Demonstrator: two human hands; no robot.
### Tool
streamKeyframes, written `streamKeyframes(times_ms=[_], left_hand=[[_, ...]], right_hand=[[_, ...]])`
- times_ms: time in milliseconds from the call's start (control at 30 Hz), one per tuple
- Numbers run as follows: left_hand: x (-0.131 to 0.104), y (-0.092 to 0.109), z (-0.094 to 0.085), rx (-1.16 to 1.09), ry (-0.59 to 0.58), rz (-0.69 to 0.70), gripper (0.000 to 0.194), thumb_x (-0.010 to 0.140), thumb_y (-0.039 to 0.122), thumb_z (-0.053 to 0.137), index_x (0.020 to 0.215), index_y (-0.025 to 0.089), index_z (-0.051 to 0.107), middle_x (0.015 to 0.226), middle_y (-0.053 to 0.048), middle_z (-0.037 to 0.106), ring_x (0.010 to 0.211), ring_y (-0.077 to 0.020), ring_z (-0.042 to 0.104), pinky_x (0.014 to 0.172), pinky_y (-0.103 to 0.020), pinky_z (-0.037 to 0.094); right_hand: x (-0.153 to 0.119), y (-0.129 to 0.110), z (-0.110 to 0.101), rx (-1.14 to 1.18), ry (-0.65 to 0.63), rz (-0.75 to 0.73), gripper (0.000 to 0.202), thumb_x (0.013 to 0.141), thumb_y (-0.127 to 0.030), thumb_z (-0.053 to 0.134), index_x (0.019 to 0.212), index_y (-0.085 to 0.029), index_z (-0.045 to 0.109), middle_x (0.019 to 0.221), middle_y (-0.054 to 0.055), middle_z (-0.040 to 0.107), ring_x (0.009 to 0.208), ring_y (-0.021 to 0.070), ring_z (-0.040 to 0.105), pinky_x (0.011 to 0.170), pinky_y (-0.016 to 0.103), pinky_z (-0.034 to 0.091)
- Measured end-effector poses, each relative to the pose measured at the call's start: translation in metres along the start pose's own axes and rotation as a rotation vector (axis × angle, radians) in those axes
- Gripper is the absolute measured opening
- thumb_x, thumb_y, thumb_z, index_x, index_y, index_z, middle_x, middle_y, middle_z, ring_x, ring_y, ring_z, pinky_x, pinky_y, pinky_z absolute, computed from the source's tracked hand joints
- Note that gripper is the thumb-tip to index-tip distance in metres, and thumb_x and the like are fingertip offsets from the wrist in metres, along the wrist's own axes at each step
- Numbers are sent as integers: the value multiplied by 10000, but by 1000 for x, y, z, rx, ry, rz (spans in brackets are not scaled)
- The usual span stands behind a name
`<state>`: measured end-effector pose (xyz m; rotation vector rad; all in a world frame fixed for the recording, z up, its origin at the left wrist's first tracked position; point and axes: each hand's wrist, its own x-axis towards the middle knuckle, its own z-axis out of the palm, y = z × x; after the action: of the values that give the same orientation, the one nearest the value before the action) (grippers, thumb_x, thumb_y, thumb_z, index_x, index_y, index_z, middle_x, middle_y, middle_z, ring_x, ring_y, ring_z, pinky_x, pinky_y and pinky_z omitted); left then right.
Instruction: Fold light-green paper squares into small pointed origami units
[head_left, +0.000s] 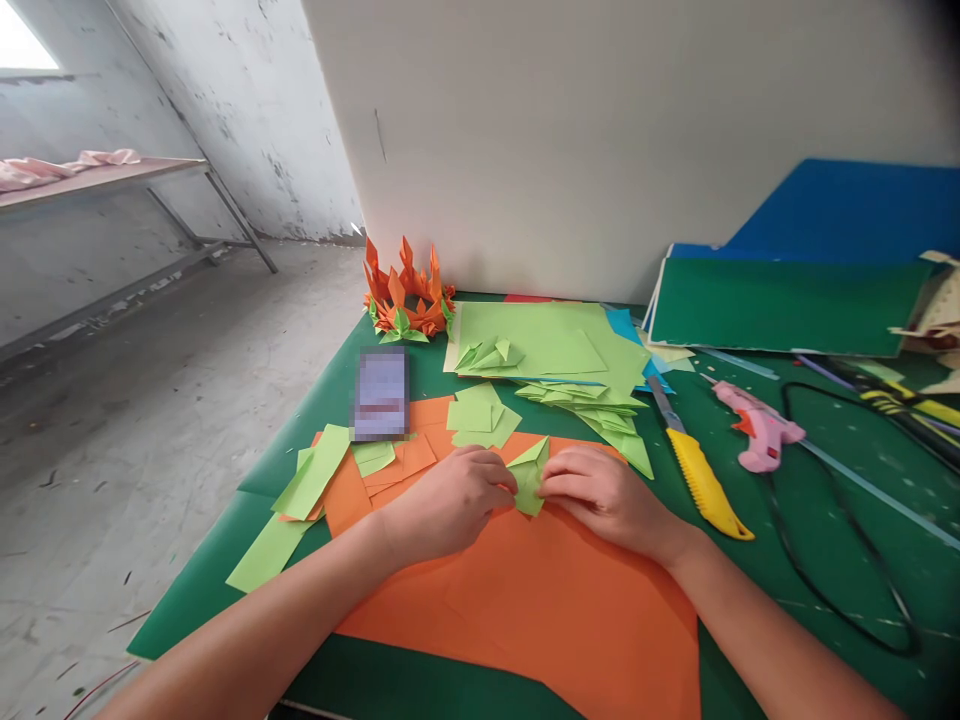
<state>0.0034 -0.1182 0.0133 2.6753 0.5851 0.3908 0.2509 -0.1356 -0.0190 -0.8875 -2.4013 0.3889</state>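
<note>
A small piece of folded green paper is held up between my two hands, over a large orange sheet. My left hand pinches its left edge. On the opposite side, the fingers of my right hand are closed on its right edge. Just beyond my hands lie loose green paper pieces and a stack of folded green pieces. Farther back, several folded green shapes rest on a big green sheet. An orange and green paper crown stands at the far left corner.
A phone lies left of my hands, with green strips near it. To the right are a yellow utility knife, a pink glue gun and its black cable. Green and blue boards lean behind.
</note>
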Motion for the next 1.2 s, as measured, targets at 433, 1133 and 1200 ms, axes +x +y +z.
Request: streamKeyframes(times_ms=[433, 1133, 1200], left_hand=[[-3, -8, 1, 16, -73, -30, 378, 826, -18, 392, 985, 180, 672, 1133, -54, 648, 909, -190, 624, 766, -283, 488], [-2, -10, -5, -5, -59, 89, 359, 898, 13, 378, 1039, 151, 678, 1133, -102, 675, 1069, -245, 619, 872, -372, 531], [-2, -9, -5, 26, -77, 90, 345, 908, 27, 377, 1035, 151, 673, 1123, -110, 665, 1042, -251, 621, 841, -375, 532]], right_hand=[[7, -15, 3, 168, -45, 170, 91, 913, -229, 603, 922, -243, 692, 918, 43, 643, 850, 181, 585, 728, 306, 480], [14, -20, 14, 164, 15, 392, 125, 871, -165, 596, 774, -213, 534, 816, 10, 528, 778, 174, 531, 652, 281, 438], [14, -20, 15, 179, 19, 397, 114, 875, -178, 598, 785, -215, 539, 812, 10, 534, 764, 172, 530, 641, 281, 435]])
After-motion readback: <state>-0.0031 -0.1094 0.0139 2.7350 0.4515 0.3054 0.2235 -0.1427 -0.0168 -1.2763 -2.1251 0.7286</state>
